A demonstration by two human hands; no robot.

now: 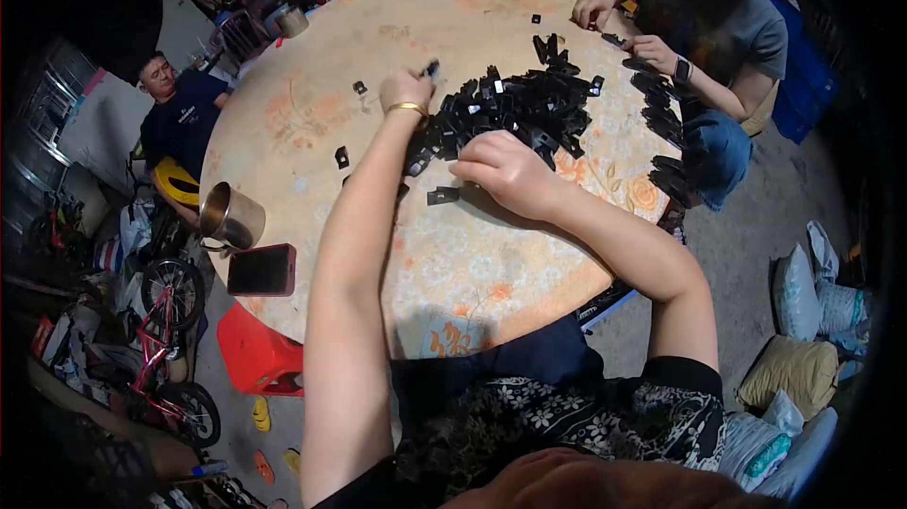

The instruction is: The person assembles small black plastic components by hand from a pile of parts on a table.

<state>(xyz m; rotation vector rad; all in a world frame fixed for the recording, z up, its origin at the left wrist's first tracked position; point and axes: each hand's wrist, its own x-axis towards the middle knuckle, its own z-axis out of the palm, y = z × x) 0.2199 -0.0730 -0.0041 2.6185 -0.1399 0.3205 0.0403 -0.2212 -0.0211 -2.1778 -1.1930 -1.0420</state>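
Observation:
A heap of small black plastic pieces (520, 105) lies on the round table. My left hand (406, 91), with a gold bangle at the wrist, is past the heap's left side. Its fingers are closed on a small black plastic piece (432, 68), slightly blurred. At the heap's near edge, my right hand (508, 172) is curled with fingertips pointing left; whatever its fingers hold is hidden. Just left of it, a single flat black piece (442, 195) rests on the cloth. Other loose pieces lie farther left, among them one black piece (342, 158).
The table (482, 268) has a flowered cover. A metal mug (231, 214) and a phone (262, 270) stand near its left edge. Across at right, a co-worker's hands (647, 51) handle pieces beside stacked rows (658, 110). Another person (179, 112) sits left. A red stool (253, 348) is below.

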